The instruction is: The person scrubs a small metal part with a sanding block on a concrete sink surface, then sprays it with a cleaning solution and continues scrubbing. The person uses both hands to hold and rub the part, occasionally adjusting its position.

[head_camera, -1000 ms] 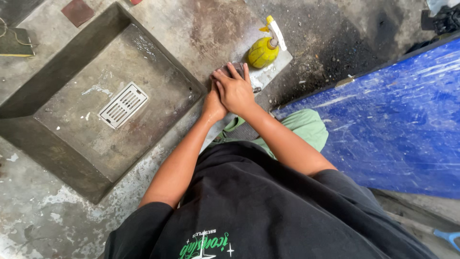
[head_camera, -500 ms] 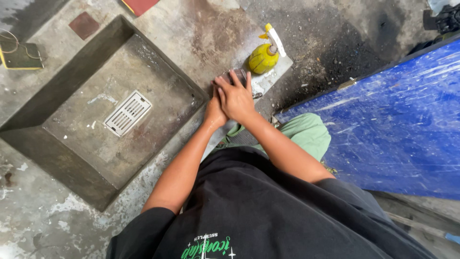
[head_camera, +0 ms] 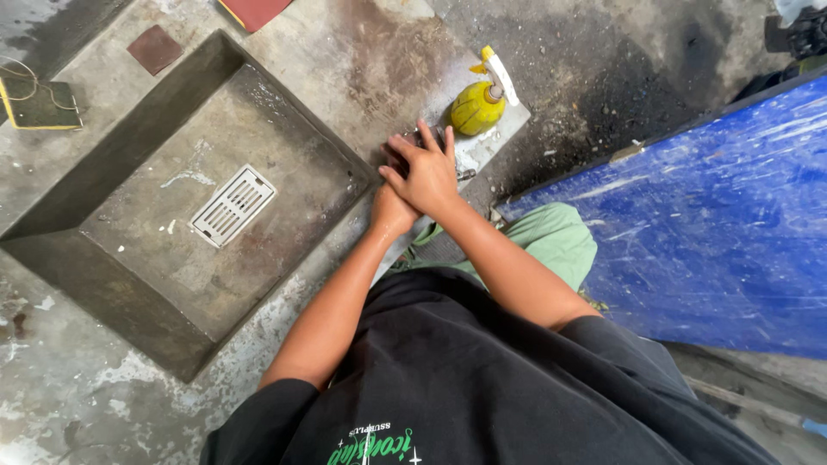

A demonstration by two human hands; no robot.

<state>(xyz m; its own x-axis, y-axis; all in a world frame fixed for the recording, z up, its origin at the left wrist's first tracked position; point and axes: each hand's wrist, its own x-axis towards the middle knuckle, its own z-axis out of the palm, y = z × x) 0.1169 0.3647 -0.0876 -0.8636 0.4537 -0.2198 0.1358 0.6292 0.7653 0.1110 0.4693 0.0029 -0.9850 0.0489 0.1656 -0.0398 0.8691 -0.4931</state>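
My right hand lies flat with its fingers spread on top of my left hand, which is mostly hidden beneath it. Both press down on a small dark pad that peeks out at the fingertips. The pad rests on the wet concrete rim of a square grey basin. A yellow spray bottle with a white trigger lies just beyond the fingertips, apart from them.
The basin has a white slotted drain grate in its floor. A scratched blue sheet slopes along the right. A dark red tile and a yellow-edged dark pad lie at the far left. My green-trousered knee is below the hands.
My hands stay stacked on the same spot of the rim, shifting only slightly. The view has drifted, so the basin and bottle sit a little lower in the picture.
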